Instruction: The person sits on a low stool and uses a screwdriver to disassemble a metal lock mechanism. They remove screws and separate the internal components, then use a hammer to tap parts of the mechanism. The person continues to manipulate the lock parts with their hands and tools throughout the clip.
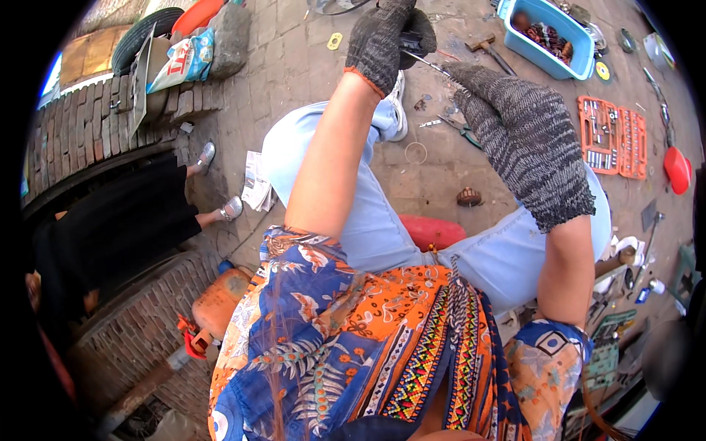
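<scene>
My left hand [375, 50], in a dark knitted glove with an orange cuff, is closed around a small black part [418, 38] at the top of the view. My right hand [507, 114], in a long grey-black knitted glove, has its fingers drawn together around the end of a thin metal rod [426, 62]. The rod looks like a screwdriver shaft, and its tip meets the black part; its handle is hidden in the glove. On the ground below the hands lie pliers [463, 132] with dark green handles.
A hammer [493, 56] and a light blue basin [550, 45] of dark parts are at the upper right. An orange socket set case [612, 137] lies open beside my right arm. A red seat [432, 232] is between my legs. Another person in black [110, 220] is at the left.
</scene>
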`<state>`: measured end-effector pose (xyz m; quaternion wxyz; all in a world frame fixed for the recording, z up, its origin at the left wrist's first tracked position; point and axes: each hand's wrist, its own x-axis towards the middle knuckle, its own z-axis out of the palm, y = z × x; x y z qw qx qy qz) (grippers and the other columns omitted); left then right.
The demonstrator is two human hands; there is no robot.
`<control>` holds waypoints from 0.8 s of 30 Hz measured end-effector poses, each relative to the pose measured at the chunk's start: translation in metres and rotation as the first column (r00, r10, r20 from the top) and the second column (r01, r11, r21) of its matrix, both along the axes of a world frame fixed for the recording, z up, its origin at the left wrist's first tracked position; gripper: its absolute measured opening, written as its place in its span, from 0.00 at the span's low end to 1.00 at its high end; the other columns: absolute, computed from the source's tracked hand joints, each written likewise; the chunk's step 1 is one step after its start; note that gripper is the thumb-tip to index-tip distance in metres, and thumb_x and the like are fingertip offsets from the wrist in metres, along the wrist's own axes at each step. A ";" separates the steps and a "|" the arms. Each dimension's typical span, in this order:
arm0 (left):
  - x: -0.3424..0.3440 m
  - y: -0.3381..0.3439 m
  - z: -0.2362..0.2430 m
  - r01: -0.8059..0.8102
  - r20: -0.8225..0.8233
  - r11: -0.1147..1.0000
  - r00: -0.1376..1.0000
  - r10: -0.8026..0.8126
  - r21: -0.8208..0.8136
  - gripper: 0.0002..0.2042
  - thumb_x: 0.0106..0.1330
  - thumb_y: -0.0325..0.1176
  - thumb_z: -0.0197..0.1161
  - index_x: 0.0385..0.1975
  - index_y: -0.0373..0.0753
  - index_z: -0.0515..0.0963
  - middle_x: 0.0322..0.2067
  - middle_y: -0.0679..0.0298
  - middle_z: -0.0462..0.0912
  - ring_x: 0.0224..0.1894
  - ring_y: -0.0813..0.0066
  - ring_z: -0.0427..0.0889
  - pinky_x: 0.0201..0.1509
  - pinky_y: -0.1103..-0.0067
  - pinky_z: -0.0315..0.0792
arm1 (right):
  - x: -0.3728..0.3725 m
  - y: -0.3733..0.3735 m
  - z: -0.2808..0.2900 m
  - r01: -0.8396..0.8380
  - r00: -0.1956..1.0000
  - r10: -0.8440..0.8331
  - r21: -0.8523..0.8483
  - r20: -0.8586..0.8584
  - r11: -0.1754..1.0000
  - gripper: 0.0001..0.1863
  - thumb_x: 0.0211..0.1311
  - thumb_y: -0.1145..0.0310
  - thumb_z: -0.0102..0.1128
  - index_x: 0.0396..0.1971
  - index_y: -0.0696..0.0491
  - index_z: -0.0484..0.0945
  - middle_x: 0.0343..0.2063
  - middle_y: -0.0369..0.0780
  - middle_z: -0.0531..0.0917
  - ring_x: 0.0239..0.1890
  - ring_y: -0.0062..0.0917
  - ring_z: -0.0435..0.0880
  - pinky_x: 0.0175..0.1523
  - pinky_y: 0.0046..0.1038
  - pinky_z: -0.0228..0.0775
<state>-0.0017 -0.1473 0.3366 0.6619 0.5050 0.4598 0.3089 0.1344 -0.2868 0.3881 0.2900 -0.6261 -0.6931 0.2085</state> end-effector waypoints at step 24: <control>-0.003 0.017 -0.031 -0.247 0.219 0.958 0.936 0.275 -0.145 0.27 0.59 0.61 0.51 0.08 0.46 0.66 0.06 0.69 0.64 0.07 0.79 0.60 0.11 0.83 0.52 | -0.024 0.015 -0.042 0.076 0.995 -0.076 0.007 0.057 0.997 0.11 0.54 0.68 0.49 0.36 0.54 0.76 0.29 0.46 0.80 0.32 0.38 0.80 0.37 0.36 0.72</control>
